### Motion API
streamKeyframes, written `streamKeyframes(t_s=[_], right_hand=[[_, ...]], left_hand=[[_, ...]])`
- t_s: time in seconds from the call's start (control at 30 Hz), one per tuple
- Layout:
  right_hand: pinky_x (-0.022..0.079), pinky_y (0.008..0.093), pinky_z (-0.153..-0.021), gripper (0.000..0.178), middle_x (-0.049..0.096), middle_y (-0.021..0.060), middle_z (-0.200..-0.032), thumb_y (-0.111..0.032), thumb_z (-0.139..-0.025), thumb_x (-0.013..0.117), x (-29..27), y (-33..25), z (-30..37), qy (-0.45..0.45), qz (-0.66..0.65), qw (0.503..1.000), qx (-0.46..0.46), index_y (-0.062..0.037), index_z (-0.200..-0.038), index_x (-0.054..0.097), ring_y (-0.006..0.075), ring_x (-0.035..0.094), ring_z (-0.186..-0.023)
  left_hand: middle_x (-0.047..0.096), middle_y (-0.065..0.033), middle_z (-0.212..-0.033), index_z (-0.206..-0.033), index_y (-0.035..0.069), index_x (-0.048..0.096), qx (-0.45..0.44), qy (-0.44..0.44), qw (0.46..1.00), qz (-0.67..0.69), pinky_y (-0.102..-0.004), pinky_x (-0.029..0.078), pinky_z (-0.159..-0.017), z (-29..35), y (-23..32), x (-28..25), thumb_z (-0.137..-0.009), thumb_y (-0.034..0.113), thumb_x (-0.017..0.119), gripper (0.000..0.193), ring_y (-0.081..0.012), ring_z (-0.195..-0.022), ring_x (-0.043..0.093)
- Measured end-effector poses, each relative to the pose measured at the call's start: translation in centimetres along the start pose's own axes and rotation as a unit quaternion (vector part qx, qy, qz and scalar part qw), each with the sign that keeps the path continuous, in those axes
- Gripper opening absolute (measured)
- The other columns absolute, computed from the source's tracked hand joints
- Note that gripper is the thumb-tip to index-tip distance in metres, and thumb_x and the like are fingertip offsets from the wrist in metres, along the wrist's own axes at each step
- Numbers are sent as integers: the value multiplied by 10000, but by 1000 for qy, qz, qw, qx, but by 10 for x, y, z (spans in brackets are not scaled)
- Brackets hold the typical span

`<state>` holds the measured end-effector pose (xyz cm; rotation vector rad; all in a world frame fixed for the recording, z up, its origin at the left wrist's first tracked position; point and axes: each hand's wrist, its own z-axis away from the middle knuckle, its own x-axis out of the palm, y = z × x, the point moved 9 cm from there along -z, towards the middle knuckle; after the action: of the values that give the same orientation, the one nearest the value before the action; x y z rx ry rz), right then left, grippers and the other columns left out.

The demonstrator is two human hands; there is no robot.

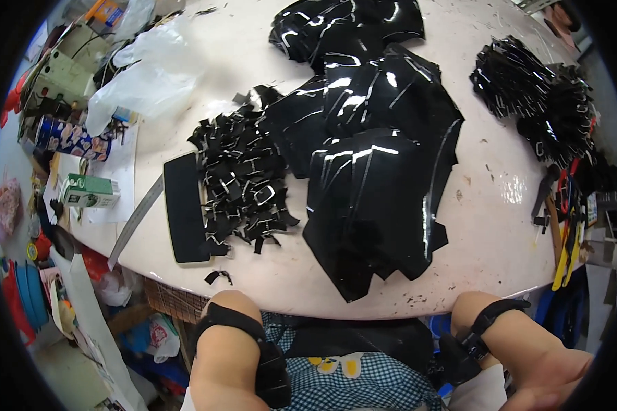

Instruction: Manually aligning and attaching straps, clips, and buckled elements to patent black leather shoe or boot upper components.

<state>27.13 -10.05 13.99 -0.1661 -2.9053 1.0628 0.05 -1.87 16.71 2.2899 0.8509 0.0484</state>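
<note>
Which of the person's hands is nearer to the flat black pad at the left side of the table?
Left. The left forearm lies just below the flat black pad, under the table edge. The right hand is far off at lower right.

A white table (pixel 253 274) carries glossy black sheets (pixel 373 192) at centre, small black straps (pixel 243 181) at nine o'clock beside a black pad (pixel 184 209), and buckled bundles (pixel 535 96) at two o'clock.

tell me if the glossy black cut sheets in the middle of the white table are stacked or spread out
Stacked loosely: the glossy black cut sheets overlap in fanned piles on the white table, edges offset, not laid out singly.
</note>
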Motion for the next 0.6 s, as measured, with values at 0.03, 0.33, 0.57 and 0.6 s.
streamKeyframes(t_s=[0.03, 0.33, 0.57, 0.6], right_hand=[[343, 299, -621, 92, 494, -73, -728, -143, -724, 587, -3, -8, 4, -2, -30, 1000, -4, -179, -709, 503, 145, 501, -628], [343, 298, -620, 94, 489, -71, -723, -141, -725, 583, 45, 18, -34, 3, 35, 999, -20, -180, -705, 500, 143, 497, -622], [342, 297, -618, 96, 486, -70, -720, -139, -726, 580, 119, 55, -80, 0, 83, 996, -33, -180, -703, 497, 142, 494, -618], [342, 297, -618, 96, 485, -70, -719, -138, -726, 580, 116, 52, -81, 1, 87, 996, -36, -180, -703, 497, 141, 494, -618]], left_hand=[[570, 41, -719, -880, 202, 580, 9, 5, 1000, -26, -312, 417, -678, 14, 30, -24, -805, 98, 522, 141, -124, -656, 513], [569, 36, -722, -885, 201, 579, -6, -32, 998, 49, -308, 419, -669, -18, -16, 38, -808, 96, 518, 144, -125, -653, 512], [567, 33, -724, -890, 200, 578, -18, -56, 993, 106, -306, 421, -661, 37, 11, -54, -810, 94, 515, 147, -126, -650, 512], [567, 32, -724, -890, 200, 578, -17, -59, 992, 111, -305, 422, -660, 37, 12, -60, -810, 94, 514, 147, -126, -650, 512]])
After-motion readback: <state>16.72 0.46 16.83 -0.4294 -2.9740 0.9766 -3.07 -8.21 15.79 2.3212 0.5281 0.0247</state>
